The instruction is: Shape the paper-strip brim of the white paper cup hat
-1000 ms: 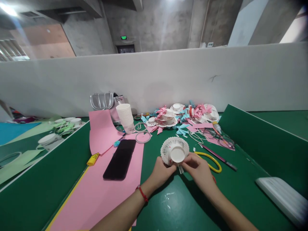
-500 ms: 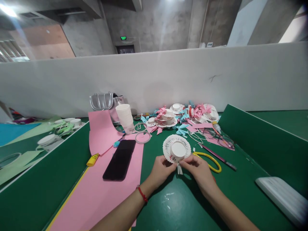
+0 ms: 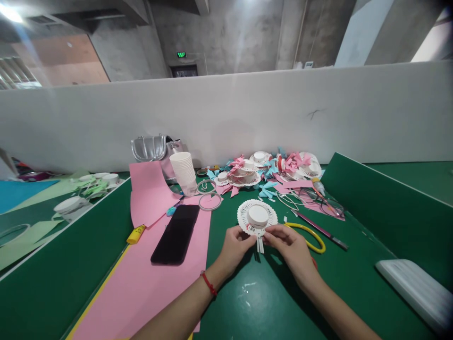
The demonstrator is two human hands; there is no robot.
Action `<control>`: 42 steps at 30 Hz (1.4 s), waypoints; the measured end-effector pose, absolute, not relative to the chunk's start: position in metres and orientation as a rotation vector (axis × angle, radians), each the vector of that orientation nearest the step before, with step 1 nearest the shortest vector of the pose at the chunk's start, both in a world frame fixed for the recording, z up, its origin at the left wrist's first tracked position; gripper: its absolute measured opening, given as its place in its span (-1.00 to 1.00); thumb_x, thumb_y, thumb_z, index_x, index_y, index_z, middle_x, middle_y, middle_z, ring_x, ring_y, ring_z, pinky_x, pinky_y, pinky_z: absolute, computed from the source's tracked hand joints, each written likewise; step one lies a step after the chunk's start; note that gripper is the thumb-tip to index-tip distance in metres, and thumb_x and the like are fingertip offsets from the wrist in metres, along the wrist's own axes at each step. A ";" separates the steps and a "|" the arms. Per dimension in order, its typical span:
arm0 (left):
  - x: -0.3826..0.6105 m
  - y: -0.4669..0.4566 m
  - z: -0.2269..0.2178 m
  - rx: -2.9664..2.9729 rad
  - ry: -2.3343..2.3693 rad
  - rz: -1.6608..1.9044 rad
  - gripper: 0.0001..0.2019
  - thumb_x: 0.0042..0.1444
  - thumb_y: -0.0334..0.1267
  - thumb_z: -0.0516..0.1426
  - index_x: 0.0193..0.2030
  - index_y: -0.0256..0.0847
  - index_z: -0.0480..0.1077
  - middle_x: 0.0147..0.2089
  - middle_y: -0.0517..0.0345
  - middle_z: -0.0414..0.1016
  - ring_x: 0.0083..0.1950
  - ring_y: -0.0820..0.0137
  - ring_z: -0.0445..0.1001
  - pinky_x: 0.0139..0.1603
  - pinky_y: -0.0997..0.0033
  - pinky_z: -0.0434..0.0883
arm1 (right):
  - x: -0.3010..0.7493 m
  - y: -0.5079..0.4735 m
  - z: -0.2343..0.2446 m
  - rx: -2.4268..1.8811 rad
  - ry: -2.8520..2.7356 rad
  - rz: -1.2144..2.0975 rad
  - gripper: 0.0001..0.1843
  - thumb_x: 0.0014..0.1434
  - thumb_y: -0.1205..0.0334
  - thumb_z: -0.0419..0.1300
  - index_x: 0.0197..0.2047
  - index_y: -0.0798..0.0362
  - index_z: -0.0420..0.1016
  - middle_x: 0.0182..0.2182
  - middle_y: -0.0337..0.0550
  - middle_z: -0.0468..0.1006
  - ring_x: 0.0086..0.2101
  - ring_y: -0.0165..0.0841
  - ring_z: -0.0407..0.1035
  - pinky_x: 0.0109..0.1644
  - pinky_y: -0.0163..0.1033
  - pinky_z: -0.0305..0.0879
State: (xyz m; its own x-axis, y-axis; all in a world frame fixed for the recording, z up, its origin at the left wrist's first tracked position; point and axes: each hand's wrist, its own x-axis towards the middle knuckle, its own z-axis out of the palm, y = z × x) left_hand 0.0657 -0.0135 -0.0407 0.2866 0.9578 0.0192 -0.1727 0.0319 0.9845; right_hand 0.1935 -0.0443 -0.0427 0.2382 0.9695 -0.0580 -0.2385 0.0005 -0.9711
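In the near middle of the green tabletop (image 3: 244, 302), the left hand (image 3: 236, 245) and the right hand (image 3: 292, 245) meet at the near side of a white paper-cup hat (image 3: 257, 215), its round crown uppermost and its slit brim spread around it. Both are closed on the piece, thumbs and fingers pinching the brim from either side, next to the loose paper strips (image 3: 260, 245) that hang toward the person. Gripping there presumably spares the crown from crushing and puts the strips within fingertip reach.

To the left, a black smartphone (image 3: 175, 236) lies on a long pink paper sheet (image 3: 141, 288), likely set out of the working spot. On the other side, a yellow loop (image 3: 308, 230) lies partly behind the right hand, with a purple pen (image 3: 322, 231) beyond it, perhaps for easy reach. Farther back, stacked paper cups (image 3: 183, 170) stand near a silver bag (image 3: 150, 148), and a heap of cup hats and coloured paper (image 3: 244, 172) sits far enough away to be out of the fingers' path.

As for room, open surface runs from the pink sheet's edge to a white ribbed object (image 3: 417, 288). Green dividers (image 3: 389, 208) bound both sides; beyond the hat, only a narrow gap precedes the heap, and a white partition (image 3: 226, 113) closes the back.
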 end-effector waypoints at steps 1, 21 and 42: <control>0.066 -0.013 -0.041 1.199 0.875 1.068 -0.87 -0.25 -0.38 0.20 -0.47 -0.36 0.46 -0.42 0.09 0.51 -0.41 0.43 0.38 -0.35 0.50 0.30 | 0.193 -0.044 -0.043 -1.158 -0.838 1.153 -0.73 -0.34 0.19 0.35 -0.52 0.10 0.42 -0.55 -0.21 0.49 -0.50 -0.35 0.38 -0.32 -0.22 0.32; 0.069 -0.016 -0.036 1.198 0.890 1.053 -0.86 -0.30 -0.34 0.21 -0.52 -0.36 0.41 -0.48 0.13 0.46 -0.46 0.45 0.34 -0.43 0.52 0.27 | 0.195 -0.044 -0.049 -1.268 -1.038 0.987 -0.80 -0.21 0.17 0.26 -0.54 0.13 0.42 -0.58 -0.18 0.47 -0.53 -0.39 0.31 -0.44 -0.31 0.24; 0.068 -0.013 -0.040 1.168 0.952 1.107 -0.91 -0.30 -0.40 0.21 -0.56 -0.36 0.41 -0.60 0.22 0.38 -0.55 0.53 0.24 -0.49 0.56 0.21 | 0.190 -0.049 -0.048 -1.224 -1.156 0.869 -0.74 -0.06 0.18 0.19 -0.32 0.02 0.19 -0.55 -0.28 0.39 -0.50 -0.40 0.32 -0.40 -0.30 0.24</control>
State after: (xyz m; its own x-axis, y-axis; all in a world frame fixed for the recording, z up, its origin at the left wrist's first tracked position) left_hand 0.0683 -0.0129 -0.0395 0.2106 0.9775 -0.0080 -0.1536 0.0412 0.9873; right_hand 0.1899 -0.0494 -0.0482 0.2322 0.9543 0.1880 0.0843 0.1728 -0.9813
